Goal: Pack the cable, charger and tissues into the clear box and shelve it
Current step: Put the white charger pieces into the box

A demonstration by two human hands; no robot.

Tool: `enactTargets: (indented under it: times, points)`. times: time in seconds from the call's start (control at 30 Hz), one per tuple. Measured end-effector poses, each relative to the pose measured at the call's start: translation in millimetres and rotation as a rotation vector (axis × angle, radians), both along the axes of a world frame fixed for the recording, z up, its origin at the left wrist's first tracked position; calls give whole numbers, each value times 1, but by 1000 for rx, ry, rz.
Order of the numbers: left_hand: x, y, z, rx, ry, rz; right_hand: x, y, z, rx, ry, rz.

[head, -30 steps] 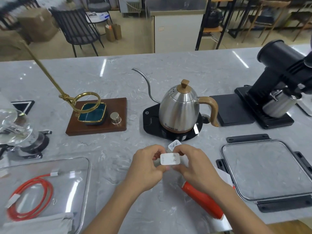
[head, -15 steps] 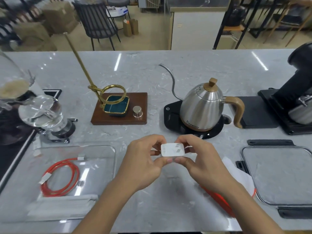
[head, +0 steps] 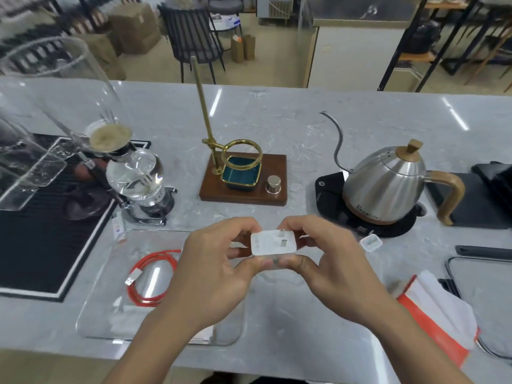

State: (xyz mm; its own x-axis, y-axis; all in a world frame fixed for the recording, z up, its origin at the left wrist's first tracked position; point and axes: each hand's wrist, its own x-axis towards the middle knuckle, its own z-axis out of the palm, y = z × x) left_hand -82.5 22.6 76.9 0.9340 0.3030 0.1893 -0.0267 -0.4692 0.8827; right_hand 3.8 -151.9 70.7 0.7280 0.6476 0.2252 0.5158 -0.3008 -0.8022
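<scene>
Holding steady since before: my left hand [head: 213,270] and right hand [head: 329,261] both pinch the charger [head: 273,243].
Cable [head: 151,275]: coiled in the clear box [head: 91,309] (lower left).

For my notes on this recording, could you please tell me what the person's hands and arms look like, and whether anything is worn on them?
Both arms are bare from the bottom edge of the picture to the wrist; no sleeves show. The left hand and right hand wear no gloves, and no rings, watch or bracelet can be seen. The fingernails look short and unpainted.
</scene>
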Motion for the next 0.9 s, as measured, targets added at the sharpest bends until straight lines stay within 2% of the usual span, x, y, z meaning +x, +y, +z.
enactTargets:
  times: [0.23,0.53,0.77,0.9]
  points:
    - [-32,45,2,-69,15,44,-21,45,9,8,34,85]
    - [-57,82,-25,-168,177,72,-37,84,0,-177,49,165]
    - [-60,91,-54,-292,301,-61,-42,89,-9,-386,28,146]
    - [-58,91,-67,-220,349,-159,-47,90,-15,-466,26,135]
